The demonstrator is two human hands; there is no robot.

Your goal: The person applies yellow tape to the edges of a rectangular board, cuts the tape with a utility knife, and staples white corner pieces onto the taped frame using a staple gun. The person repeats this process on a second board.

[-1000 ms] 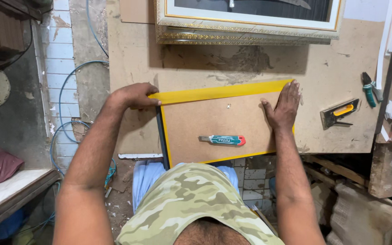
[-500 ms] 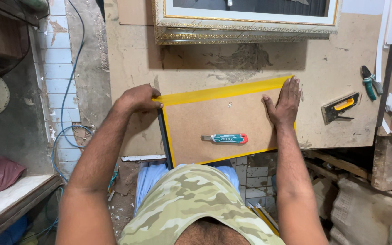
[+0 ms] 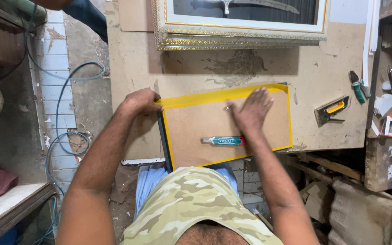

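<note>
A brown backing board [image 3: 191, 124] edged with yellow tape lies face down on the workbench [image 3: 132, 68], overhanging its near edge. My left hand [image 3: 140, 101] grips the board's far left corner. My right hand [image 3: 252, 110] lies flat on the middle of the board, fingers spread, just above a teal and red utility knife [image 3: 223, 141] that rests on the board.
An ornate gold picture frame [image 3: 241, 27] lies at the far side of the bench. A trowel-like tool with a yellow handle [image 3: 331, 110] and green-handled pliers [image 3: 356, 86] sit to the right. Shelves with clutter stand at right; a blue hose [image 3: 60, 113] runs along the floor at left.
My right hand has slid left from the board's far right corner to its middle, above the knife. My left hand stays on the far left corner.
</note>
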